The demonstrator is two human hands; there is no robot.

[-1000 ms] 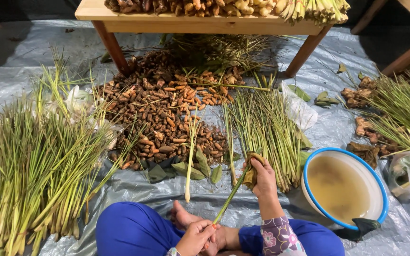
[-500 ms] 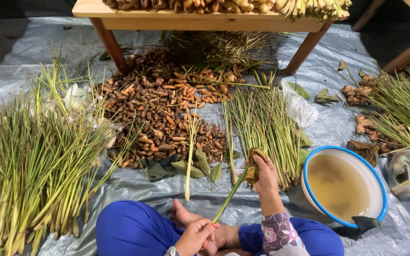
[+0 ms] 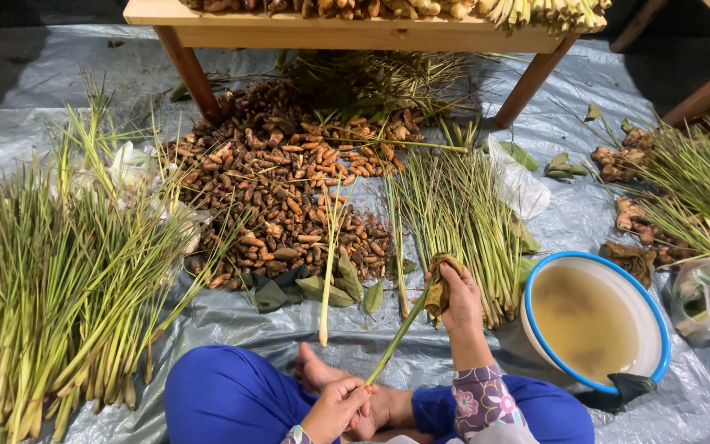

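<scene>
I sit cross-legged on a grey plastic sheet [image 3: 59,123]. My left hand [image 3: 337,409] pinches the base end of a single green lemongrass stalk [image 3: 394,341] near my bare foot. My right hand [image 3: 458,298] is wrapped around the same stalk farther up, with a brown wet cloth [image 3: 439,288] pressed around it. The stalk slants up to the right between the two hands. Just beyond my right hand lies a bundle of cleaned lemongrass stalks [image 3: 462,214].
A white basin with a blue rim [image 3: 649,300] holds murky water at my right. A big lemongrass pile [image 3: 59,271] lies left, a heap of brown and orange roots [image 3: 281,189] ahead. A wooden table's legs [image 3: 191,74] stand beyond. More stalks [image 3: 700,189] lie far right.
My right hand with the cloth has slid slightly along the stalk; otherwise nothing has shifted.
</scene>
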